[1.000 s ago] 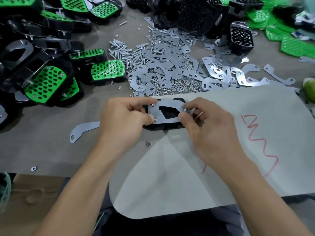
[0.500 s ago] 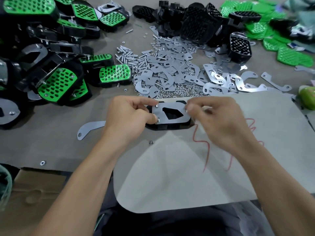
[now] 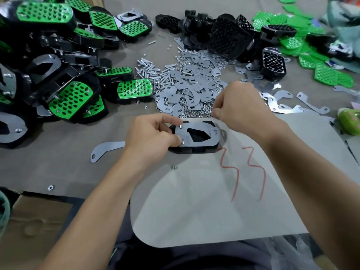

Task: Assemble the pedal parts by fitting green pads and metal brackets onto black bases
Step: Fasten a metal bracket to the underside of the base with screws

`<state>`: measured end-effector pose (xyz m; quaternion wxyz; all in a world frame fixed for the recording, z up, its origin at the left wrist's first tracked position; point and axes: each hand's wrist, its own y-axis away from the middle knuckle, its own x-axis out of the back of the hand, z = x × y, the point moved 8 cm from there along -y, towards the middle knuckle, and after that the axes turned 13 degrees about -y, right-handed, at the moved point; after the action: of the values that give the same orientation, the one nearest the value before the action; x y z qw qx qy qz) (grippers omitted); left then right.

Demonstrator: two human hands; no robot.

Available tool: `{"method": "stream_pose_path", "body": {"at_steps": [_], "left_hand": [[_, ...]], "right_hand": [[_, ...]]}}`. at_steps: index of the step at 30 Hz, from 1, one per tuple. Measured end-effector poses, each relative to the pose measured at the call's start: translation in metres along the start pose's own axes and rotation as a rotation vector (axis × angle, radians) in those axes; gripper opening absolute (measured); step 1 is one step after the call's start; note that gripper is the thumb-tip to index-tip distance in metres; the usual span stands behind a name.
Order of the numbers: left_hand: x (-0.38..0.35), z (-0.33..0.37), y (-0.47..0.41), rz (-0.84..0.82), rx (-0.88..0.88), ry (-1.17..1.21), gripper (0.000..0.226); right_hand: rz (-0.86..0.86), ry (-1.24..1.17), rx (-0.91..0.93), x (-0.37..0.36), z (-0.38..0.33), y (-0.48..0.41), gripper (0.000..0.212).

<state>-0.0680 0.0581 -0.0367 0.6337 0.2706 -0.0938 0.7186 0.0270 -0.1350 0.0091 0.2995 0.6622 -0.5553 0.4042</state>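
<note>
Table [image 3: 58, 162], grey-brown, fills the view, and a pale sheet [image 3: 194, 211] with red scribbles lies across its near edge. At far left is a big heap of finished pedals [image 3: 68, 98], black with green faces. At the top middle is a pile of bare black bases [image 3: 228, 36], and loose green pads [image 3: 327, 75] spread over the top right corner. Between these piles lies a heap of flat metal brackets [image 3: 191, 90], with loose screws [image 3: 152, 69] at its left edge and small nuts [image 3: 194, 112] along its near edge.

The left hand [image 3: 153, 137] grasps the left end of the pedal being built, thumb and forefinger curled onto it beside two upright screw ends. The right hand [image 3: 239, 106] is apart from that pedal, above the near edge of the nuts, its fingers curled in and fingertips drawn together; whether they pinch anything is too small to tell.

The pedal itself sits on the far edge of the sheet, between the hands: a black base [image 3: 194, 150] lying flat with a metal plate [image 3: 196, 125] on top. One fastener [image 3: 214, 131] sits at the plate's right end.

A single curved bracket [image 3: 105, 151] lies on the table just left of the left wrist. One stray nut [image 3: 174, 167] lies near the pedal at the sheet's edge.
</note>
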Motion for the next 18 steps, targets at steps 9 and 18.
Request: {"method": "stream_pose_path", "body": {"at_steps": [9,18], "left_hand": [[-0.002,-0.004,-0.010,-0.045,0.028,-0.031,0.033],[-0.002,-0.004,-0.008,-0.042,0.015,-0.023,0.032]], "right_hand": [[0.096,-0.033,-0.074,0.011,0.002,0.004,0.005],[0.011,0.173,-0.066,0.000,-0.008,-0.006,0.010]]}}
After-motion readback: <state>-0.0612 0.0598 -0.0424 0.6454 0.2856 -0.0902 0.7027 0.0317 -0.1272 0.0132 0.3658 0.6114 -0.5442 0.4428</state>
